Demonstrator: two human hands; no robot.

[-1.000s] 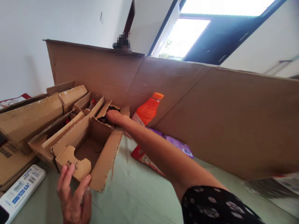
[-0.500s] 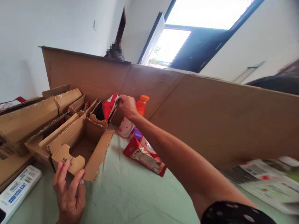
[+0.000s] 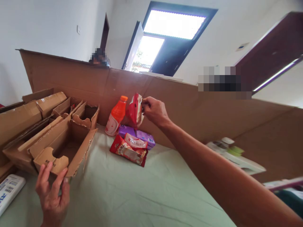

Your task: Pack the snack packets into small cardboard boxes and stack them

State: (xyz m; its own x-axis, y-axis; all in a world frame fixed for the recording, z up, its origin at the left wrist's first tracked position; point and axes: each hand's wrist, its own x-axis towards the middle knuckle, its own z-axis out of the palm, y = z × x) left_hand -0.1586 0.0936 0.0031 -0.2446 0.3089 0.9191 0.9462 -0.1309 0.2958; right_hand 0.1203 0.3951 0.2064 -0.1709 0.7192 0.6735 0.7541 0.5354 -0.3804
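Note:
My right hand [image 3: 155,110] pinches a red snack packet [image 3: 135,110] by its upper right edge. The packet hangs upright above two purple packs [image 3: 145,138], just right of an orange-capped bottle [image 3: 117,112]. My left hand [image 3: 53,192] has its fingers spread, with the fingertips resting against the front panel of an open cardboard box [image 3: 85,146]. Nothing shows inside the part of that box I can see. A red and white snack packet [image 3: 129,153] and a smaller pinkish packet [image 3: 136,141] lie in front of the purple packs.
Several cardboard boxes stand at the left, including a narrow open box [image 3: 93,118]. A white labelled package [image 3: 10,189] lies near my left hand. A tall cardboard panel [image 3: 170,94] runs behind everything. White and green items [image 3: 236,154] lie at the right.
My right hand has lifted the red packet out of the narrow box and carried it right, past the bottle. My left hand stays at the front box. The view has turned right.

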